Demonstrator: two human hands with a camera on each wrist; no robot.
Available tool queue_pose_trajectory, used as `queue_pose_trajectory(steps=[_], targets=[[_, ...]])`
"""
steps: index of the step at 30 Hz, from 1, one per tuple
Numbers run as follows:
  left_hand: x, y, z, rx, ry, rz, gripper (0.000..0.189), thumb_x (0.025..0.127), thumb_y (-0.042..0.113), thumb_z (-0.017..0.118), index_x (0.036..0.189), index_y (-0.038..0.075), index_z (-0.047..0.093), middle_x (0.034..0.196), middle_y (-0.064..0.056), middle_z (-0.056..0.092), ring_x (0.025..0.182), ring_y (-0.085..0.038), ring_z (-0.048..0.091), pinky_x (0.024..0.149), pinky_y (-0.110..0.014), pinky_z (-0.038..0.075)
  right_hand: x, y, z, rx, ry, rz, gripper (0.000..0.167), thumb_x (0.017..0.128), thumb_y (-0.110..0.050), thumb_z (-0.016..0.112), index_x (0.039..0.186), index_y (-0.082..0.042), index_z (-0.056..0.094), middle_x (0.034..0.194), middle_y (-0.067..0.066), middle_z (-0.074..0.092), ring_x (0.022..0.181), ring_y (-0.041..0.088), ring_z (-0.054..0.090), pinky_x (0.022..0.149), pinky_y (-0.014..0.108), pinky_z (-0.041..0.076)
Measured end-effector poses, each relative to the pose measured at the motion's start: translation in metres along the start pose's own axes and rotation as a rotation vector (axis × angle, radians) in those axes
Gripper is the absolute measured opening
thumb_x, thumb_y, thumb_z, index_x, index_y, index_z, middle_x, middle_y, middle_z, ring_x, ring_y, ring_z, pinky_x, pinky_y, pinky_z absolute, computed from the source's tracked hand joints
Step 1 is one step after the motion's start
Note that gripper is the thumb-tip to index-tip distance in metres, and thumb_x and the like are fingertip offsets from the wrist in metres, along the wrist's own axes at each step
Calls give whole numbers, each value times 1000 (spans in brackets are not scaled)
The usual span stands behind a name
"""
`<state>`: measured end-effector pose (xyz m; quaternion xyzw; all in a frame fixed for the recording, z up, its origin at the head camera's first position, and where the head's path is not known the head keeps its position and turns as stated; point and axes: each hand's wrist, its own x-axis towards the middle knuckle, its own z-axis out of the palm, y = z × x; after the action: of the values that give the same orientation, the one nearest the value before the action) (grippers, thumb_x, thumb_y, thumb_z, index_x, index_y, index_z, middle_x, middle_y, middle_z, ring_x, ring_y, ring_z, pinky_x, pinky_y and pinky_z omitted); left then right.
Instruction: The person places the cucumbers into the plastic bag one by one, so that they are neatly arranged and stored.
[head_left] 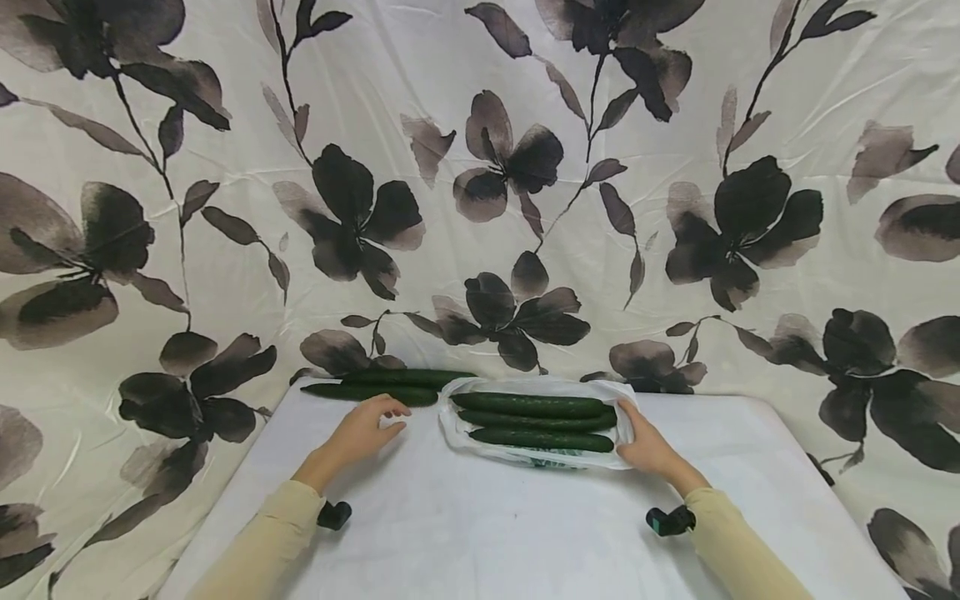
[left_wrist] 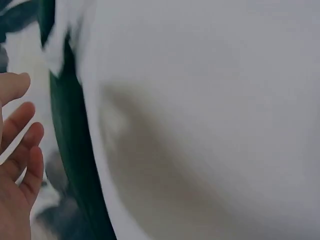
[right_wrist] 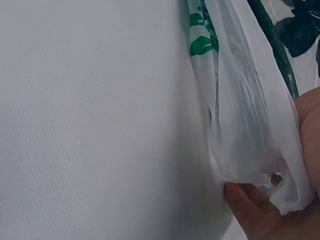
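Note:
Three long dark green cucumbers point(head_left: 536, 406) lie side by side on a white plastic bag point(head_left: 627, 457) with green print. My right hand point(head_left: 647, 443) grips the bag's right end; in the right wrist view the fingers point(right_wrist: 245, 205) are under the thin plastic edge. My left hand point(head_left: 362, 433) holds nothing, its fingers loosely bent and apart. Just beyond it, two more cucumbers point(head_left: 371, 392) lie at the back left of the table, their right ends close to the bag. In the left wrist view, one cucumber point(left_wrist: 75, 135) stretches past the fingertips.
The table point(head_left: 495, 533) wears a white cover. Behind it hangs a pale cloth point(head_left: 435, 83) with dark flowers, right at the table's back edge. A small black device point(head_left: 334, 515) sits at the left wrist, and another point(head_left: 670, 521) at the right.

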<state>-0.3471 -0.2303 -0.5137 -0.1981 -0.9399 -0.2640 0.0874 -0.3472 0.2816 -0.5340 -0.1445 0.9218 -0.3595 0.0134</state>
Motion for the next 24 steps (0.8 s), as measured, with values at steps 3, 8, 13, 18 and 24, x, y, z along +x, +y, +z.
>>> queue_pose_trajectory(steps=[3, 8, 13, 18, 24], targets=[[-14, -21, -20, 86, -10, -6, 22, 87, 15, 73, 109, 15, 72, 103, 3, 61, 96, -22, 59, 77, -43, 50, 2, -1, 0, -5, 8, 3, 86, 72, 4, 58, 149, 8, 20, 148, 36, 26, 136, 51, 25, 108, 61, 23], [-34, -50, -46, 216, -1, 14, 30, 84, 14, 76, 114, 13, 69, 108, -6, 59, 97, -29, 60, 77, -47, 51, -1, -4, -1, -19, 2, 15, 86, 71, 4, 59, 148, 9, 21, 147, 37, 27, 134, 51, 27, 107, 61, 25], [-36, -67, -57, 229, 48, -2, 38, 84, 12, 76, 120, 9, 65, 114, -12, 58, 101, -36, 59, 81, -52, 49, -4, -5, -4, -28, 19, 8, 86, 70, 5, 58, 147, 10, 22, 146, 37, 28, 134, 52, 28, 106, 61, 26], [-26, -76, -52, 154, 54, -52, 40, 88, 14, 73, 126, 7, 61, 125, -18, 55, 112, -41, 55, 89, -56, 45, -2, -2, -5, -31, 17, 9, 86, 69, 5, 58, 147, 9, 22, 146, 37, 29, 133, 52, 29, 106, 61, 27], [-9, -80, -43, 108, 82, -91, 44, 88, 18, 73, 129, 8, 59, 127, -19, 54, 113, -43, 53, 90, -60, 43, 2, 0, -1, -29, 4, 24, 85, 70, 4, 58, 148, 9, 21, 145, 38, 29, 133, 53, 29, 106, 62, 27]])
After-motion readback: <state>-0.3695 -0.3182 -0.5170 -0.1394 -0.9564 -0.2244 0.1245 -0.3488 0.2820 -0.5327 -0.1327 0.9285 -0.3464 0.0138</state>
